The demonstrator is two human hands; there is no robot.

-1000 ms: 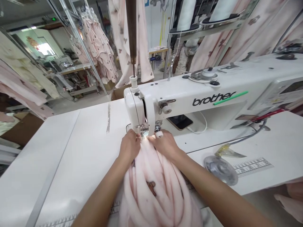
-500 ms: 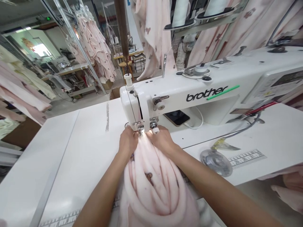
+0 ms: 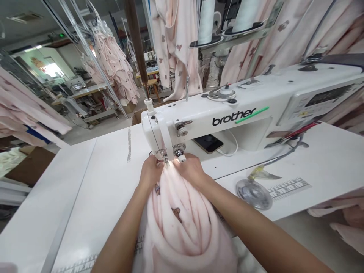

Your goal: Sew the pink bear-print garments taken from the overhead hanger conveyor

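Observation:
Pale pink fleece fabric [image 3: 184, 223] with small brown prints hangs in deep folds from the sewing machine [image 3: 196, 110] toward me. Its gathered top lies at the lit presser foot [image 3: 166, 159]. My left hand [image 3: 150, 170] is closed on the fabric's left edge, close beside the needle area. On the other side, my right hand [image 3: 190, 167] grips the fabric just right of the foot, partly behind a white knob. The fingertips of both hands are mostly hidden by the machine head and the cloth.
A phone [image 3: 209, 143] with a white cable lies under the machine arm. Right of my forearm are a clear round dish [image 3: 254, 194], a yellow-tipped tool [image 3: 257, 172] and a ruler strip [image 3: 291, 189]. Thread cones [image 3: 206, 22] stand above; pink garments [image 3: 113, 60] hang behind.
The view has shifted slightly, so the machine and table sit a bit further left. Both hands stay on the fabric at the presser foot, with little visible movement of the cloth.

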